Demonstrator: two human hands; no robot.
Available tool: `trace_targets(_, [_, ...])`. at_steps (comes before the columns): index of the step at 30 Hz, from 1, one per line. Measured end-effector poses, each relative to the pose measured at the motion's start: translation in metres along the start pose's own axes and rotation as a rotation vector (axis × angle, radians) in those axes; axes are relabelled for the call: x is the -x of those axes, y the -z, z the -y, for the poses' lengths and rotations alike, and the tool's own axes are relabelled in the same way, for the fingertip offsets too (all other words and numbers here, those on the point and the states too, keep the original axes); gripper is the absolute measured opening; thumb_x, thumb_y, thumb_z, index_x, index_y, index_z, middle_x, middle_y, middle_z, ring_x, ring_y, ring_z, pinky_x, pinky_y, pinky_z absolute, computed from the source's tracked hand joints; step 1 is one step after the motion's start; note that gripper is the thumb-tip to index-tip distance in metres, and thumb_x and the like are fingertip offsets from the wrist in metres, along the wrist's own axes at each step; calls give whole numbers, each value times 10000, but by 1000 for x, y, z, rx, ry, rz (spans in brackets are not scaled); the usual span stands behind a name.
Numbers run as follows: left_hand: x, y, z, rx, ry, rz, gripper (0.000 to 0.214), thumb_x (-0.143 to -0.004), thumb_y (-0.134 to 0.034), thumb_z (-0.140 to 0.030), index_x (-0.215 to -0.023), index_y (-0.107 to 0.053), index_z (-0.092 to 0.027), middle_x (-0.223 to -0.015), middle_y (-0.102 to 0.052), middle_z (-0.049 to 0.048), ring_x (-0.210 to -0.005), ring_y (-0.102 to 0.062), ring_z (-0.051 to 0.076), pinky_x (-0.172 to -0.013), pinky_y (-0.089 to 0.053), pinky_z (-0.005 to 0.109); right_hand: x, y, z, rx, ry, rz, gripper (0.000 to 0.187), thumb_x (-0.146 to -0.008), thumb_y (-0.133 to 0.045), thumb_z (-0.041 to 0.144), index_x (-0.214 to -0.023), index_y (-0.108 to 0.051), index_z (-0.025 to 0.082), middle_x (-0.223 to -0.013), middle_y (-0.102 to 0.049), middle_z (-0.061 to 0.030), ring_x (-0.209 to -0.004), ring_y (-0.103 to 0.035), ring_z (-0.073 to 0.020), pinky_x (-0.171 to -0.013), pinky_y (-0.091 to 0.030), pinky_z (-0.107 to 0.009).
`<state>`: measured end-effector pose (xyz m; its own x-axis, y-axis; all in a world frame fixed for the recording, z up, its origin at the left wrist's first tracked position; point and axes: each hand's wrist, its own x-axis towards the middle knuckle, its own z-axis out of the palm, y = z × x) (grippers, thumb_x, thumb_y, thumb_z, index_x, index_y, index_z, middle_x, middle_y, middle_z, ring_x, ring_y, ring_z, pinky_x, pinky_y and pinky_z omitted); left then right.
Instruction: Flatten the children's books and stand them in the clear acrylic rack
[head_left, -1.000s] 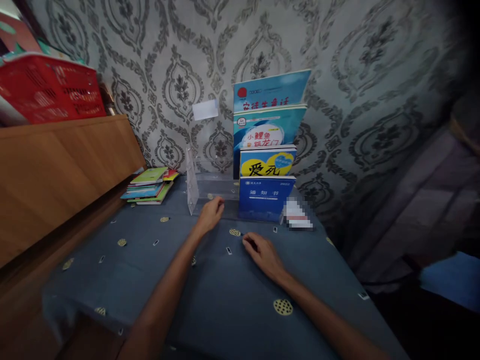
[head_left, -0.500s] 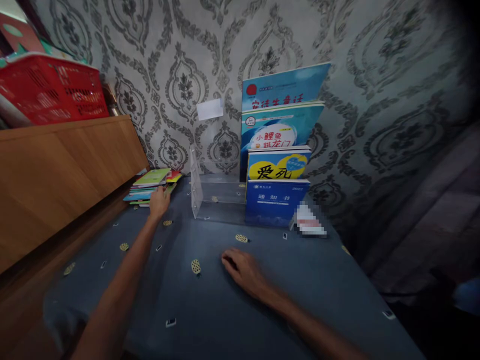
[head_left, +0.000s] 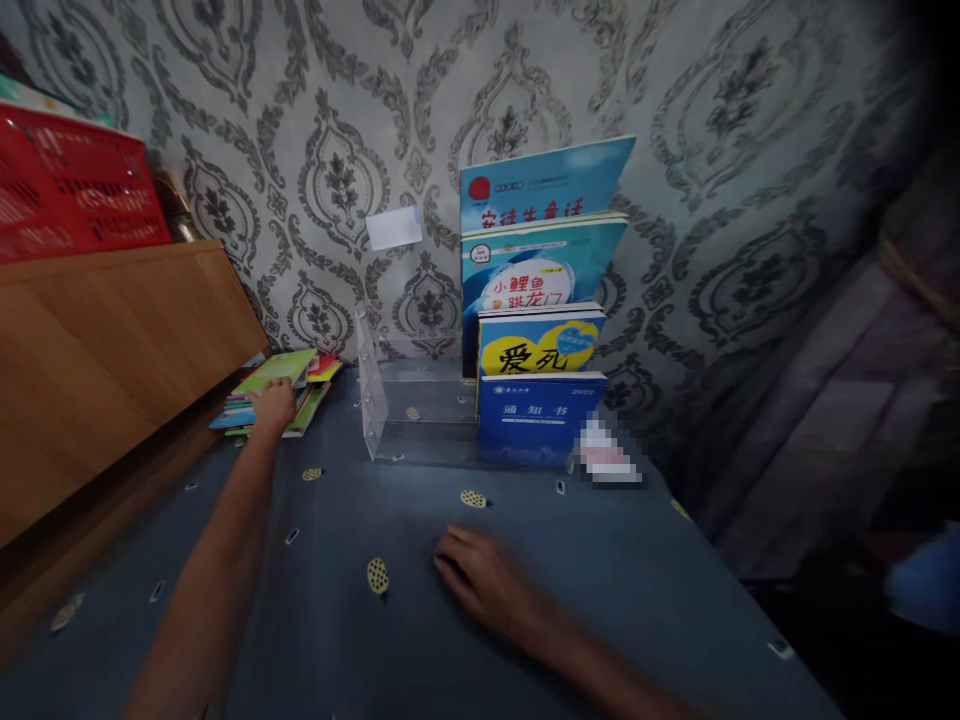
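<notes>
At the far left of the table, my left hand (head_left: 276,406) lies on a stack of thin books (head_left: 238,402), thumb and fingers spread over the light green book (head_left: 279,368) on top. The fingertips are too small to make out in detail. My right hand (head_left: 480,578) rests on the tablecloth near the middle, fingers loosely curled in, holding nothing. Beyond it stands a clear acrylic rack (head_left: 373,385) with stepped tiers. Upright in its right half are a dark blue booklet (head_left: 540,425), a yellow and blue book (head_left: 540,340) and two taller blue-green books (head_left: 544,262) behind.
A blue patterned tablecloth (head_left: 330,560) covers the table. On the left, a wooden cabinet (head_left: 120,330) carries a red plastic basket (head_left: 82,190). A blurred-out white and pink item (head_left: 609,455) lies right of the rack. Patterned wallpaper is behind; a dark curtain (head_left: 825,400) hangs at right.
My left hand has shifted from the right edge of the book stack onto the top green book. My right hand stays on the table. The view has turned slightly right.
</notes>
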<state>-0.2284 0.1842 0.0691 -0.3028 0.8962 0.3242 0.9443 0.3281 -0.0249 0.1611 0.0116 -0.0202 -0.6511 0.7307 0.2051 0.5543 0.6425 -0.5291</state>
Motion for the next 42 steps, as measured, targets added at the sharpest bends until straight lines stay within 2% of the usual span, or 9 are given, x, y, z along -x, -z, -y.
trace_targets(5, [-9,-1,6,-104,-41,31,422,-846,-396,-28,-1202,-621,-58,-1190,-666,291,-1141,-633,419,-1053,-285,717,-1,-3,-4,-14,10,-5,197,-989,-480,165,-845,-611,195,-886,-651,-47,-787,-625,-177,-710,-448,-278])
trace_targets(10, [-3,1,9,-176,-80,15,441,-878,-360,-59,-1238,-614,-35,-1118,-701,283,-1076,-670,400,-1045,-326,647,0,-6,-5,-22,5,-7,183,-988,-491,170,-865,-625,184,-903,-652,-53,-794,-624,-176,-711,-448,-276])
trace_targets(14, [8,5,12,-200,-99,-29,439,-912,-330,-95,-1255,-602,-58,-1146,-698,263,-1129,-641,380,-1037,-360,589,0,-4,-4,-31,5,-7,190,-993,-483,174,-867,-625,179,-910,-651,-59,-810,-629,-180,-733,-457,-283])
trace_targets(20, [11,7,17,-200,-15,-142,459,-931,-366,-188,-1331,-552,-63,-1324,-586,302,-1257,-537,411,-987,-416,566,0,-5,-3,-15,-17,-2,184,-993,-485,175,-876,-627,180,-923,-651,-60,-818,-623,-180,-743,-456,-284])
trace_targets(23, [2,7,17,-211,-17,-102,473,-923,-346,-163,-1337,-561,-80,-1325,-598,287,-1260,-532,404,-979,-416,587,0,-3,-2,-8,-22,8,187,-995,-491,182,-867,-628,182,-910,-651,-50,-800,-615,-170,-721,-439,-270])
trace_targets(26, [-7,6,16,-226,-44,-32,482,-893,-318,-98,-1266,-623,-88,-1231,-660,270,-1201,-581,392,-979,-400,609,0,-2,-2,4,-12,7,189,-995,-493,181,-862,-627,181,-901,-654,-47,-793,-611,-165,-710,-425,-265])
trace_targets(31, [-12,7,14,-265,-89,3,457,-857,-355,-86,-1184,-673,-87,-1116,-708,266,-1121,-626,381,-1007,-359,595,0,-4,-4,16,-4,-3,181,-987,-494,173,-869,-631,180,-897,-652,-46,-800,-610,-162,-714,-419,-262])
trace_targets(37, [2,12,18,-300,-178,-12,445,-874,-337,-72,-1168,-669,-38,-1138,-687,294,-1124,-613,403,-1007,-343,585,0,-3,-4,27,1,-3,183,-978,-501,168,-854,-636,179,-889,-659,-49,-765,-602,-159,-685,-413,-263])
trace_targets(42, [21,16,22,-315,-258,-43,408,-892,-371,-113,-1168,-671,-81,-1159,-680,273,-1165,-581,410,-1004,-348,577,0,-1,-3,11,6,-8,197,-990,-488,169,-869,-643,173,-901,-671,-61,-784,-626,-173,-700,-420,-275])
